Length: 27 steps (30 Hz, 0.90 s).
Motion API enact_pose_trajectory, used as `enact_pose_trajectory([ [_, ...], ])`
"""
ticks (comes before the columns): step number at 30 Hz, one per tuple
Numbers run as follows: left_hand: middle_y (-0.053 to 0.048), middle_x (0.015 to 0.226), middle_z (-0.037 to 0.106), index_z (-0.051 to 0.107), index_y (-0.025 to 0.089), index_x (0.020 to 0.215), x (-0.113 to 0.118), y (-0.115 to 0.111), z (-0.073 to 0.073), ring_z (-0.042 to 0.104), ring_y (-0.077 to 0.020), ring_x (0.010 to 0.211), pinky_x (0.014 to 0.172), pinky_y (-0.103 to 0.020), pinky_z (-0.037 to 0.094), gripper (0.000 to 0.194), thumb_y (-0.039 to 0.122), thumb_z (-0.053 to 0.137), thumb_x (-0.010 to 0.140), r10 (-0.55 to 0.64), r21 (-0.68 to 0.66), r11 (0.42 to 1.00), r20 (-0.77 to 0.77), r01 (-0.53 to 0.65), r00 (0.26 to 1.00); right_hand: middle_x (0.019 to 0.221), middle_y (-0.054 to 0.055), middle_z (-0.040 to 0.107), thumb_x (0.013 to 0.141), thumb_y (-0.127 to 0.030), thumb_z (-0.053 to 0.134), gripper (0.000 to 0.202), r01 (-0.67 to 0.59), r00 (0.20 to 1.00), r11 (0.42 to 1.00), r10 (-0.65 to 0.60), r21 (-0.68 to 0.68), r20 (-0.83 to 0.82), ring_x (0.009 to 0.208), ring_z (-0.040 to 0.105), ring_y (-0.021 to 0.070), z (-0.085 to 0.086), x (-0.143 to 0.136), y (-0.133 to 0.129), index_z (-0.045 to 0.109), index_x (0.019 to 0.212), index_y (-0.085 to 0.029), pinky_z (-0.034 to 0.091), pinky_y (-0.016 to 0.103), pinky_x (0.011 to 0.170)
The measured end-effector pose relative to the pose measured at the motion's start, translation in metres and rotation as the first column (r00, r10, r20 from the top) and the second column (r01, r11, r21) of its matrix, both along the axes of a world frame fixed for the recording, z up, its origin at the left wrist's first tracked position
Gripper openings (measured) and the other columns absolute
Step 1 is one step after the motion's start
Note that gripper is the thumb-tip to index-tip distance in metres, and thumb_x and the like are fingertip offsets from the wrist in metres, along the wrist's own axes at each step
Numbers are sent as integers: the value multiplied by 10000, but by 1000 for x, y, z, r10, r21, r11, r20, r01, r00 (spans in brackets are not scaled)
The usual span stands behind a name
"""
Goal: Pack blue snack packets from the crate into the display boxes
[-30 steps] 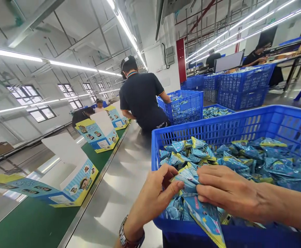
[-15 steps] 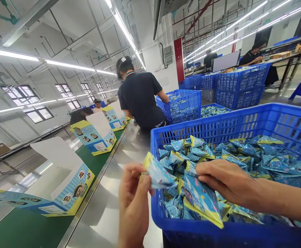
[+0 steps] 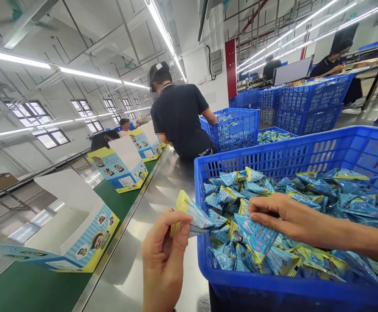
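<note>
Held packet (image 3: 198, 218) yellow-ended, its blue-and-white body apparently striped; basket (image 3: 256, 279) blue; carton (image 3: 89, 242) light-blue striped, yellow-trimmed; belt (image 3: 39, 288) green

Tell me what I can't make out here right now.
All in the head view:
Left hand's forearm: cut off by the bottom edge.
Fine print on its packet: too small.
Packets deep in the near blue crate: hidden by those on top.
Nearest carton's far-left end: cut off by the left edge.
</note>
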<state>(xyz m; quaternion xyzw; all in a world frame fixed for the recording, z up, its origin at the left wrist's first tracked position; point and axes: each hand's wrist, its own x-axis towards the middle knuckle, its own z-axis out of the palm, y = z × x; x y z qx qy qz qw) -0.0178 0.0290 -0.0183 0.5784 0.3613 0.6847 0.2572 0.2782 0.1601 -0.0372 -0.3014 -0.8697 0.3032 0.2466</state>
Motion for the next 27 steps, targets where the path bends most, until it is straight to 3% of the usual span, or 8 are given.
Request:
enact_pose_trajectory([
  [3, -18, 810, 701, 889, 312, 972, 4, 1, -1, 611, -138, 622, 546, -223, 510, 164, 424, 815, 1065, -88, -36, 995, 7, 88, 996, 652, -47, 423, 1118, -755, 528, 606, -6, 1000, 1000, 6, -28, 1, 591, 385, 165, -6, 1, 3, 525, 787, -248, 313, 311, 577],
  [7, -31, 836, 719, 907, 324, 968, 5, -5, -2, 628, -161, 659, 623, -271, 546, 150, 427, 835, 1051, 3, -53, 999, -33, -4, 999, 666, -46, 441, 1089, -757, 590, 597, 3, 1000, 998, -4, -68, -25, 604, 394, 162, -8, -1, 4, 543, 792, -241, 318, 303, 581],
  [10, -36, 747, 666, 885, 289, 863, 1, -8, -2, 561, -159, 561, 512, -285, 462, 292, 539, 849, 1010, -211, -86, 974, 13, 211, 977, 654, -58, 409, 1079, -779, 587, 618, -14, 999, 996, 10, -88, -42, 590, 349, 150, -5, -3, 3, 531, 781, -241, 298, 295, 563],
  [14, -46, 824, 722, 917, 334, 1010, 0, -6, -4, 591, -175, 667, 598, -276, 476, 134, 441, 841, 1039, -49, -92, 995, -122, 38, 991, 655, -63, 401, 1102, -774, 542, 619, -15, 1000, 998, 14, -53, -18, 589, 342, 147, -6, -5, 1, 517, 788, -241, 290, 296, 570],
  [18, -31, 791, 717, 920, 357, 1110, 1, -4, -6, 588, -170, 645, 565, -261, 465, 185, 502, 830, 1039, -229, -54, 973, -69, 226, 971, 663, -65, 395, 1103, -773, 540, 614, -18, 999, 996, 15, -84, -28, 602, 339, 150, -11, -4, 2, 517, 797, -242, 285, 295, 575],
  [22, -33, 891, 787, 917, 390, 1165, 2, -1, -6, 656, -163, 721, 634, -247, 504, 139, 369, 819, 1070, -143, -36, 990, -163, 139, 976, 675, -60, 405, 1077, -771, 598, 610, -9, 998, 993, 3, -119, -56, 618, 350, 152, -11, -3, 4, 545, 794, -233, 291, 294, 582],
  [25, -12, 759, 683, 923, 365, 1110, 5, 3, -6, 570, -156, 640, 574, -260, 433, 140, 394, 788, 1089, -147, -22, 989, -202, 145, 968, 673, -57, 407, 1061, -771, 625, 612, -7, 997, 992, -4, -127, -81, 619, 358, 154, -8, -4, 3, 553, 780, -233, 297, 293, 577],
  [27, -3, 744, 628, 921, 353, 1084, 6, 7, -6, 545, -158, 651, 591, -268, 416, 161, 347, 761, 1105, -34, -12, 999, -248, 32, 968, 672, -52, 414, 1069, -763, 614, 613, 8, 997, 995, -15, -102, -77, 621, 365, 155, -6, -5, 1, 553, 770, -231, 302, 293, 577],
])
